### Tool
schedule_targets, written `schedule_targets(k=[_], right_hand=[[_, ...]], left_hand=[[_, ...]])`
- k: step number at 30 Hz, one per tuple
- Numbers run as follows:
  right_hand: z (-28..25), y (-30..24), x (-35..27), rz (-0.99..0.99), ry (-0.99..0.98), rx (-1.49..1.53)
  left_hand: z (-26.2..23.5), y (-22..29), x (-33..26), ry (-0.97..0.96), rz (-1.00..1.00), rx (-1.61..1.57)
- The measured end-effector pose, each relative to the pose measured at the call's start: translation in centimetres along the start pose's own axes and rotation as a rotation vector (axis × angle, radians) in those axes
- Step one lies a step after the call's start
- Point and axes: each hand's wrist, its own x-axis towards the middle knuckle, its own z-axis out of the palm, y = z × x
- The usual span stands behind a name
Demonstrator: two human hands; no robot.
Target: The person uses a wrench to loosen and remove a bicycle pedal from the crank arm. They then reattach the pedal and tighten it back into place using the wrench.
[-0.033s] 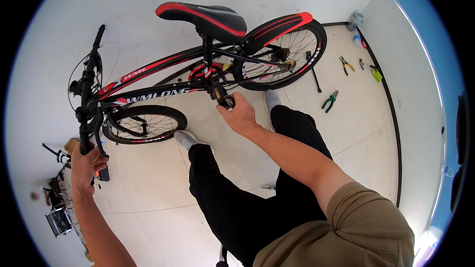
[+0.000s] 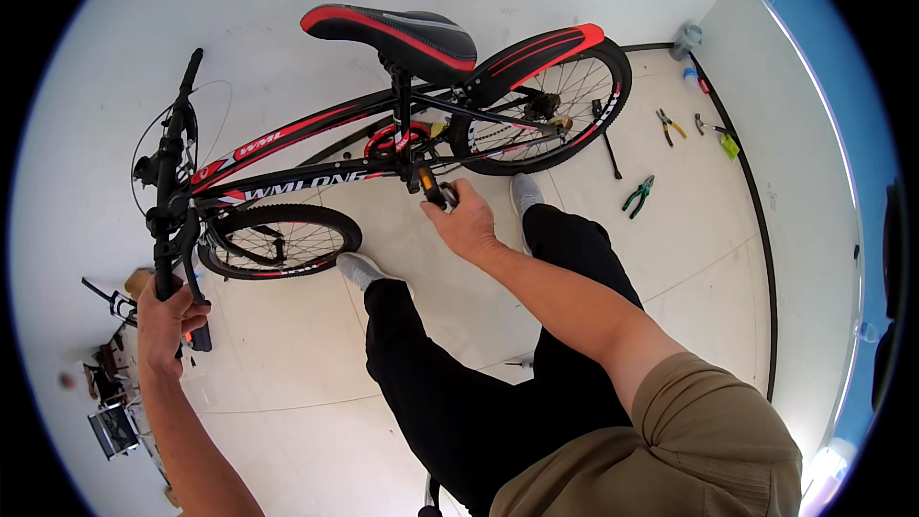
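Observation:
A black and red bicycle (image 2: 316,177) stands upright in front of me, its front wheel (image 2: 354,230) to the left and rear wheel (image 2: 624,86) to the right. My left hand (image 2: 165,321) is closed around the near end of the handlebar (image 2: 165,244), beside the brake lever (image 2: 191,263). At the bike's middle, the fingers of my right hand (image 2: 467,222) are closed on the black pedal (image 2: 431,187) with an orange reflector. Close above the pedal is the red chainring (image 2: 383,142), partly hidden by the frame. The saddle (image 2: 402,38) rises above it.
On the floor right of the rear wheel lie green-handled pliers (image 2: 638,196), yellow-handled pliers (image 2: 671,128) and a hammer (image 2: 710,124). A grey bottle (image 2: 686,41) stands in the far right corner. White walls edge the floor. Assorted items and a dark box (image 2: 115,429) are at left.
The pedal in my right hand has turned slightly, showing more of its orange reflector, and the right fingers have shifted a little. My left hand and the bicycle have stayed put.

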Motion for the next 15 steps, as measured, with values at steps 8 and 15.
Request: schedule_targets(k=[8,15], right_hand=[[-1.4,1.0,1.8,0.89,-0.196,1.119],[-1.2,2.0,2.2,1.0,-0.206,1.333]], left_hand=[[-0.3,-0.2,0.2,-0.005,0.001,-0.009],[-0.6,-0.5,0.4,-0.021,0.008,-0.017]])
